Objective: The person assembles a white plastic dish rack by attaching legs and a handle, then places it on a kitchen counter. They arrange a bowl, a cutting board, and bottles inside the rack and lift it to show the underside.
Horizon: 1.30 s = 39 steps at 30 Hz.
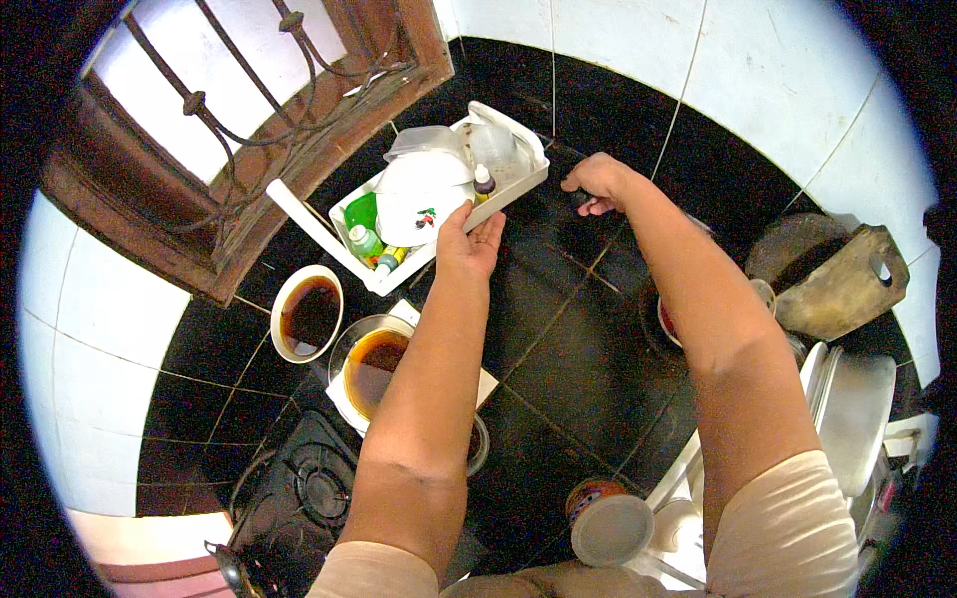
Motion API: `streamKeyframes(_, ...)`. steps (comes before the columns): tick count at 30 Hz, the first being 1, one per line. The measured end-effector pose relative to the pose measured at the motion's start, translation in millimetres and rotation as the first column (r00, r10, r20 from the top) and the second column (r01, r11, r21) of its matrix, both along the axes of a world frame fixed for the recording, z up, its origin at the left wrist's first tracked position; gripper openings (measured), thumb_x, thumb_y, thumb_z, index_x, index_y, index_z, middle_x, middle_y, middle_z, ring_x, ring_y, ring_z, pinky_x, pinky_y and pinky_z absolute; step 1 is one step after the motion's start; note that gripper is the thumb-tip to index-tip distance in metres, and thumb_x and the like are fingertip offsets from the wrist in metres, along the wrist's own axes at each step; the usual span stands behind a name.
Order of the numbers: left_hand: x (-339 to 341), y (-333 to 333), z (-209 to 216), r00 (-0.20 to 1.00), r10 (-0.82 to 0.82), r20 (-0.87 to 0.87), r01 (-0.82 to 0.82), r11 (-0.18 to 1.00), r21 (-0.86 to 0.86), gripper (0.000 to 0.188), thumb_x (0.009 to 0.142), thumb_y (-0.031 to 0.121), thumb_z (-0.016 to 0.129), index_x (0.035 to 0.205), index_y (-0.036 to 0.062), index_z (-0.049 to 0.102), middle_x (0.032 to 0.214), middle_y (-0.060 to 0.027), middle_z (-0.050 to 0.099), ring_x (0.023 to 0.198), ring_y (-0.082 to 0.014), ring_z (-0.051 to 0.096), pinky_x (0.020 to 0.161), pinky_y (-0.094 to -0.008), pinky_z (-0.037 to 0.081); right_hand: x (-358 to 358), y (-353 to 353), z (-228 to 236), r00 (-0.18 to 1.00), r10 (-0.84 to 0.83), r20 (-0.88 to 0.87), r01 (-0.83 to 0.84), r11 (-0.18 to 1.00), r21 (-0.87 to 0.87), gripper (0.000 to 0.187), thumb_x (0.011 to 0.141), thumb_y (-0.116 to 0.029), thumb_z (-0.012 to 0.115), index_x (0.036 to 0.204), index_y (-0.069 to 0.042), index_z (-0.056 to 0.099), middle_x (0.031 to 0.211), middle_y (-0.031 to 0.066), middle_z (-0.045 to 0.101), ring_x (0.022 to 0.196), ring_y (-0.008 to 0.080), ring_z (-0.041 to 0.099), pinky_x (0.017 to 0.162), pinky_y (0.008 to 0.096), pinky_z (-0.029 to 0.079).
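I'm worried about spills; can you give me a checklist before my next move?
1. Left hand at the near edge of the white tray: ok.
2. Right hand empty: cannot tell; something dark shows at its fingers.
3. White-capped dark bottle inside the tray: ok.
4. White bowl of dark liquid covered: not ok, open.
5. Left forearm clear of the second liquid-filled vessel: cannot tell; it overlaps in view.

Left hand (473,247) against the near edge of a white tray (520,186); right hand (600,183) curled near the far edge of the black tiled counter (554,344).
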State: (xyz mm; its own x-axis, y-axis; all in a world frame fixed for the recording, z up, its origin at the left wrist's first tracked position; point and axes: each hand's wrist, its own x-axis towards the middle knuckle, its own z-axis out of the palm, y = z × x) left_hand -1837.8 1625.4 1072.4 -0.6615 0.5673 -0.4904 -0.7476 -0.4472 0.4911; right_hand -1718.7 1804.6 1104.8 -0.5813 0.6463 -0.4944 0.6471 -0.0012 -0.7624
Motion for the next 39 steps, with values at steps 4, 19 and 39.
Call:
streamKeyframes(4,-5,10,-4,1.000,0.010,-0.013,-0.010,1.000,0.003,0.032,0.087,0.007,0.059,0.114,-0.0064,0.047,0.108,-0.0225,0.056,0.099,-0.0348,0.059,0.089,-0.0475,0.052,-15,12,-17,0.997,0.008,0.075,-0.009,1.000,0.014,0.019,0.083,-0.015,0.065,0.094,0.000,0.063,0.082,0.0125,0.061,0.058,0.0216,0.058,0.048,0.0333,0.051)
streamKeyframes(19,-3,14,-5,0.998,0.052,-0.041,-0.053,0.998,-0.025,0.032,0.085,0.006,0.061,0.112,-0.0061,0.048,0.108,-0.0222,0.054,0.097,-0.0342,0.058,0.087,-0.0445,0.053,-55,-21,-54,0.601,-0.696,-0.393,0.370,0.679,-0.634,0.018,0.086,0.007,0.050,0.103,0.007,0.053,0.108,0.0176,0.050,0.093,0.0298,0.056,0.074,0.0475,0.060)
streamKeyframes(39,0,20,-2,0.996,0.055,-0.069,-0.055,0.998,-0.003,0.031,0.086,0.012,0.063,0.111,-0.0028,0.051,0.103,-0.0172,0.057,0.094,-0.0278,0.060,0.085,-0.0398,0.054,-42,-7,-67,0.565,-0.631,-0.532,0.028,0.658,-0.752,0.028,0.080,0.012,0.045,0.106,0.003,0.051,0.103,0.0124,0.052,0.093,0.0290,0.055,0.092,0.0499,0.049)
